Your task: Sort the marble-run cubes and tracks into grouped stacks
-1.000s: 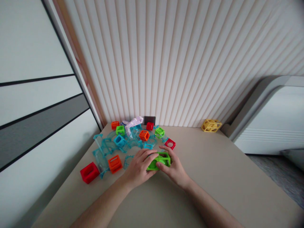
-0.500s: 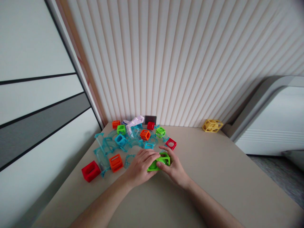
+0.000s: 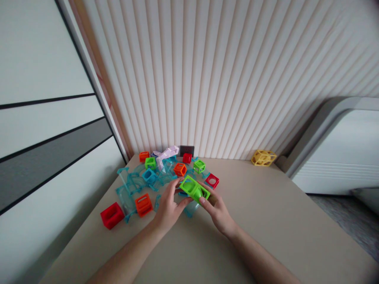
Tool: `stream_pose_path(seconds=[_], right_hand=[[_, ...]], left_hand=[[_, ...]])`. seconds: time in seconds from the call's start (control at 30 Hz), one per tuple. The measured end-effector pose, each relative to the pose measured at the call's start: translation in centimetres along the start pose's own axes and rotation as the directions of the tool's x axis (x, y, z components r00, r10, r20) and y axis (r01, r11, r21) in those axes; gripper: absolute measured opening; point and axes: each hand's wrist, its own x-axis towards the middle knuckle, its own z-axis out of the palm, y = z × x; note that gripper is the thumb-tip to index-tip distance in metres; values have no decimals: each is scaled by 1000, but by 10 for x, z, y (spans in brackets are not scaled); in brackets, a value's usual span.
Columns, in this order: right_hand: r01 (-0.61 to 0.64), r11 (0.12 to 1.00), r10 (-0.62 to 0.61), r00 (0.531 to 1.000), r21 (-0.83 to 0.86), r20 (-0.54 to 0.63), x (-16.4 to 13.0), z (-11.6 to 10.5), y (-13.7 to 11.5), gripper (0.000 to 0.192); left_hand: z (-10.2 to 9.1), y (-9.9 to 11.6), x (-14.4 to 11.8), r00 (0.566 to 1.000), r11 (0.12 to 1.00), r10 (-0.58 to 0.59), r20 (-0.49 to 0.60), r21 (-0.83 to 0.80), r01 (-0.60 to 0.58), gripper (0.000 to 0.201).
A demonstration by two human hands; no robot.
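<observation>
Held up in front of me is a bright green double-cell toy block [image 3: 192,188], its two rounded hollows turned upward. My right hand [image 3: 218,213] grips its right end, thumb on the near edge and fingers behind. On the other end, my left hand [image 3: 169,205] closes around the block with fingertips at the far left corner and thumb below; part of that contact is hidden. Just beneath the block lies a clear blue track piece [image 3: 189,211], partly covered by the hands. A red cube with a round hole [image 3: 212,180] rests beyond my right fingers.
Clear blue track pieces [image 3: 126,197] spread over the table's left side among orange [image 3: 144,205], red [image 3: 112,215], blue [image 3: 149,176] and green cubes [image 3: 199,166]. A pale purple faceted piece [image 3: 166,156] lies behind. A yellow frame block [image 3: 263,157] stands by the ribbed wall [image 3: 207,79].
The green block has been raised and turned so its hollows face up. My left hand has shifted from over its top to its left end, uncovering more of the block and the track piece below.
</observation>
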Motion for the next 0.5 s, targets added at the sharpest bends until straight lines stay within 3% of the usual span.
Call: stream_pose_path(seconds=[0.17, 0.37, 0.5], right_hand=[[85, 990, -90, 995, -112, -43, 0, -3, 13, 70], [171, 943, -175, 985, -287, 14, -2, -2, 11, 80], [195, 923, -203, 979, -332, 9, -3, -3, 11, 62]], left_hand=[[5, 1, 0, 985, 962, -145, 92, -217, 162, 51], [3, 12, -2, 973, 944, -114, 198, -284, 168, 64], [-1, 16, -2, 958, 941, -74, 279, -298, 159, 69]])
